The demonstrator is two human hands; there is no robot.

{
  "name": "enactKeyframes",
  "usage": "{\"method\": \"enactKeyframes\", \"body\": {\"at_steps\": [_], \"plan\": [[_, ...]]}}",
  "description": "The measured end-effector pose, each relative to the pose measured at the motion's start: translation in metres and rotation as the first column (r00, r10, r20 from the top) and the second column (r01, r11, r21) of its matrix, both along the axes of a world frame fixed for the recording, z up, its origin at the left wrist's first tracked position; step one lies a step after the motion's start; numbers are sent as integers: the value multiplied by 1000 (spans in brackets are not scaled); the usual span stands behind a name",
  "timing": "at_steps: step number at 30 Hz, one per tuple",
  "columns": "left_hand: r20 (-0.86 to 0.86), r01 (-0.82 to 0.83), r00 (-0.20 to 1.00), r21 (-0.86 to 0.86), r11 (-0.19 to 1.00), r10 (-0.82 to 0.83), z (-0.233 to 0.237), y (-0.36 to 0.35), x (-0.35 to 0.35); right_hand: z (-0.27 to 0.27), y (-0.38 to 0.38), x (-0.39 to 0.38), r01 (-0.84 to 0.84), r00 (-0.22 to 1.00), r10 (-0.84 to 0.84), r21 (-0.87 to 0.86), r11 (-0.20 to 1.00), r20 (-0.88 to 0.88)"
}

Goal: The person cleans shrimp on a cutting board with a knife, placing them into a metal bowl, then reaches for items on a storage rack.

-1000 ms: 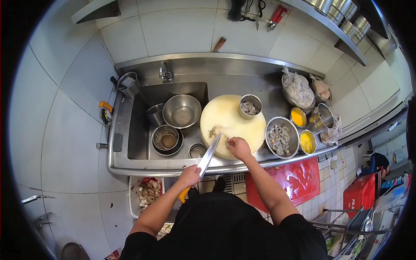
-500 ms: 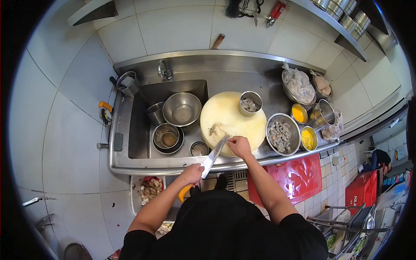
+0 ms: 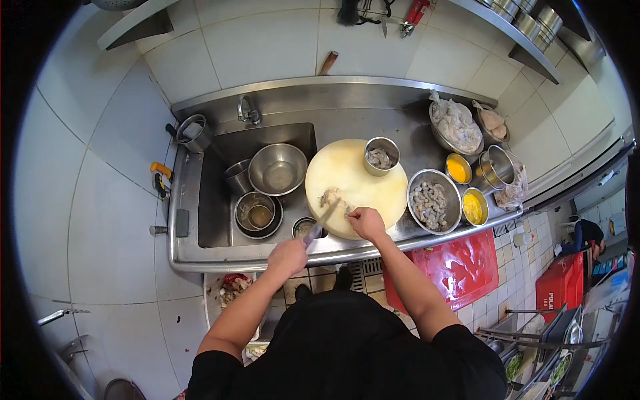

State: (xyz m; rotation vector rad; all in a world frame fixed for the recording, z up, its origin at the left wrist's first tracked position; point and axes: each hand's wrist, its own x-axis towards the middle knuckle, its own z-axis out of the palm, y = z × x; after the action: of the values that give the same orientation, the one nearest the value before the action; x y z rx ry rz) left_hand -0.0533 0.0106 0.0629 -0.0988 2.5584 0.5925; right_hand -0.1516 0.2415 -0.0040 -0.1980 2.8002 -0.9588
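Observation:
My left hand [image 3: 288, 257] is closed round the handle of a kitchen knife [image 3: 316, 231], whose blade reaches over the round cutting board [image 3: 383, 193]. My right hand [image 3: 366, 223] pinches a small grey shrimp [image 3: 349, 211] at the board's near edge, close to the blade; fingers hide most of it. A little pile of scraps [image 3: 329, 197] lies by the knife tip. On the board's far side stands a steel cup with peeled shrimp [image 3: 380, 158]. Right of the board, a steel bowl [image 3: 415, 218] holds many grey shrimp.
Left is a sink [image 3: 217, 220] with steel bowls and pots under a faucet [image 3: 249, 111]. Two cups of yellow contents [image 3: 458, 169] and a bowl with a plastic bag [image 3: 457, 123] stand right. A red board [image 3: 460, 267] lies below the counter; a person [image 3: 589, 233] is far right.
The knife has turned and its tip has moved left to the scraps, away from my right fingers. My left hand has shifted slightly left and up. My right hand stays nearly in place.

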Motion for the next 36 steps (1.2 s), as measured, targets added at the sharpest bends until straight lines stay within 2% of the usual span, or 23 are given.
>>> {"method": "enactKeyframes", "body": {"at_steps": [2, 5, 9, 11, 13, 15, 19, 21, 23, 24, 25, 26, 28, 30, 33, 36], "plan": [[-9, -59, 998, -29, 998, 59, 11, -2, -6, -3, 1, -1, -2, 1000, 2, 2, 1000, 2], [-8, -48, 999, -15, 999, 48, 20, 4, -5, -5, 0, -2, 10, 1000, -11, 10, 1000, 17], [52, 97, 994, -46, 994, -94, 10, 9, -2, 0, -2, -5, -14, 997, 9, 56, 998, 77], [79, 18, 997, -76, 997, -12, 18, 10, -7, 2, -2, -5, -14, 997, 10, 60, 998, 77], [56, 59, 997, -91, 994, -54, 13, 8, -12, 5, -1, -3, -8, 997, 3, 63, 998, 79], [25, -25, 999, -110, 994, 28, 16, 9, -15, 7, -2, -2, -10, 995, 5, 50, 999, 99], [-22, 67, 997, -94, 993, -70, 14, 15, -5, -2, -3, -1, 13, 995, -16, 30, 999, 98], [19, 24, 1000, -137, 990, -22, 17, 16, -4, -6, -3, 0, -19, 1000, 20, 44, 999, -8], [6, 62, 998, -163, 985, -62, 13, 6, -12, -9, -5, 2, 1, 1000, -1, 11, 1000, -15], [-27, 24, 999, -176, 984, -29, 14, 2, -16, -9, -4, 3, 4, 1000, -4, -12, 1000, -20], [-62, -15, 998, -187, 982, 3, 14, 3, -19, -9, -3, 2, 26, 999, -26, -13, 1000, -22], [-84, -59, 995, -171, 984, 45, 14, 4, -18, -9, -2, 2, 55, 998, -55, -104, 993, 7], [-107, -55, 994, -170, 984, 37, 27, 13, -13, -2, -1, -5, 121, 993, -117, -294, 948, 31], [-174, -50, 984, -144, 988, 24, 23, 21, -5, 24, 4, -20, 190, 977, -212, -374, 907, -18], [-87, 27, 995, -207, 978, -46, -8, 12, 5, 80, 16, -51, 244, 926, -345, -457, 856, -153], [-106, 41, 992, -247, 968, -69, -2, 12, 7, 81, 60, -88, 314, 833, -467, -442, 840, -296]]}}
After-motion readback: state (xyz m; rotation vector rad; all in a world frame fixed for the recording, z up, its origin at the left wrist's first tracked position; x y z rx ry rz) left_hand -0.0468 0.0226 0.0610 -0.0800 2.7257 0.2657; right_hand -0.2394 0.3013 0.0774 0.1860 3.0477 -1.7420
